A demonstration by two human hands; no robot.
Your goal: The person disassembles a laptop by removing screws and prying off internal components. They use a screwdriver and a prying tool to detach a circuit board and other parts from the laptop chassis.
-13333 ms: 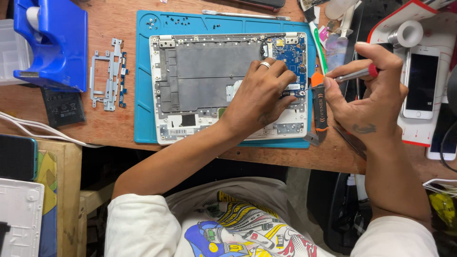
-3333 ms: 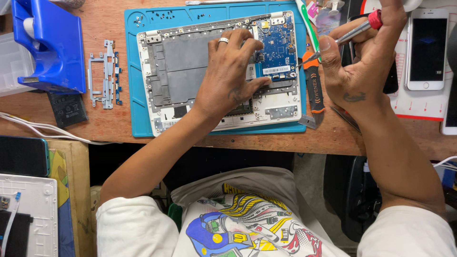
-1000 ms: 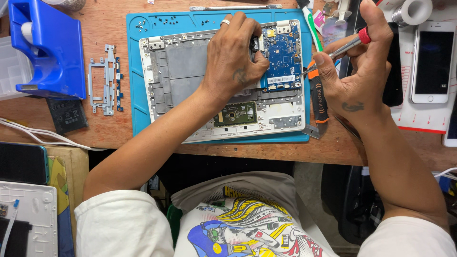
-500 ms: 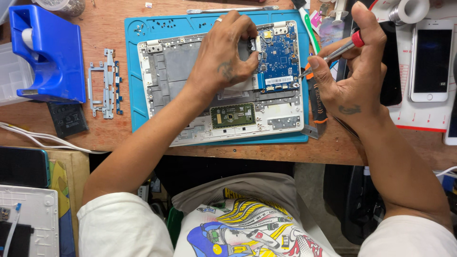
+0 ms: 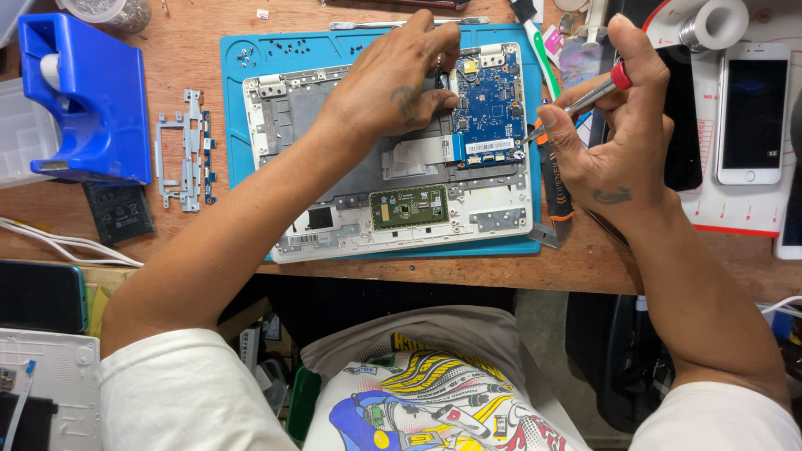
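An opened white laptop shell lies on a blue work mat on the wooden bench. Its blue circuit board sits at the upper right and a green touchpad board lower down. My left hand rests on the shell's middle, fingertips at the board's left edge. My right hand holds a thin screwdriver with a red cap, its tip at the board's lower right corner.
A blue tape dispenser stands at the left, with a metal bracket and a black battery beside it. A white phone and a dark phone lie at the right. An orange-and-black knife lies under my right hand.
My left hand has slid from the shell's middle up to the circuit board's left edge. My right hand has brought the screwdriver tip down to the board's lower right corner.
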